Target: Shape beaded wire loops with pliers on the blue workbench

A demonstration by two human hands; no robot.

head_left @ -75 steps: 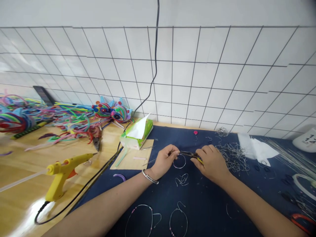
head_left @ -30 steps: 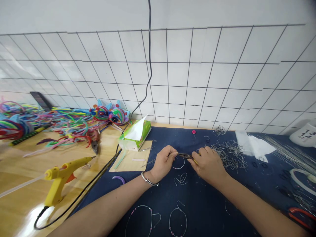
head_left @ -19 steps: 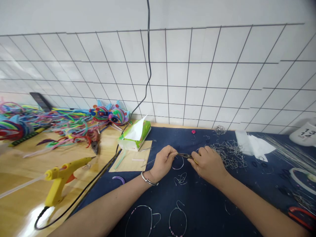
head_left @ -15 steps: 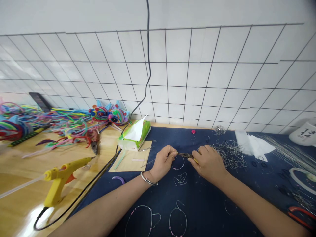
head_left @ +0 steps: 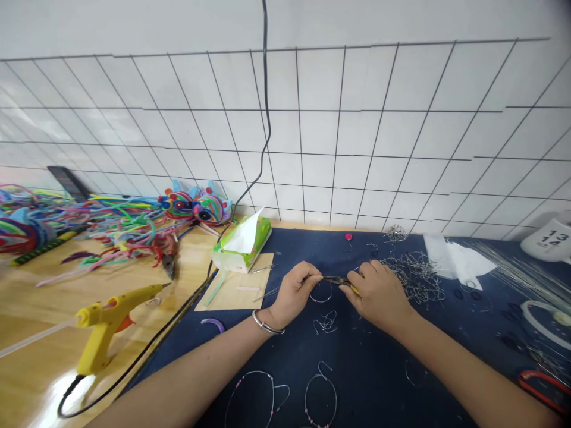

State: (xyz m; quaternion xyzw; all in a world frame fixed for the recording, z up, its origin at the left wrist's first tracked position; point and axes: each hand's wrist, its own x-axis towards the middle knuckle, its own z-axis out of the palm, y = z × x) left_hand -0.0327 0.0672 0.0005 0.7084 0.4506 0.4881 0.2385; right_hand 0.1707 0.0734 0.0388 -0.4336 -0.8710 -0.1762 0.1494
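My left hand (head_left: 295,291) pinches a thin wire ring (head_left: 331,295), which hangs below the fingertips over the dark blue cloth (head_left: 357,362). Wrapped round yellow handles, my right hand (head_left: 379,292) holds needle-nose pliers (head_left: 333,279); their jaws point left and meet the wire at the left fingertips. Whether the jaws are fully closed is too small to tell. A small tangle of wire (head_left: 326,323) lies just below. Nearer to me lie a beaded wire hoop (head_left: 321,402) and a larger beaded hoop (head_left: 273,395) with a bent tail.
On the left are a yellow glue gun (head_left: 100,324), colourful pipe cleaners (head_left: 125,229) and red-handled pliers (head_left: 168,258). A tissue pack (head_left: 254,244) stands behind my left hand. Rightward lie a wire heap (head_left: 417,276), straight wires (head_left: 513,261), a white mug (head_left: 548,239) and a red-handled tool (head_left: 542,389).
Both hands and the pliers stay almost in place. The wire ring has turned slightly below the left fingertips, and the whole view has shifted a little.
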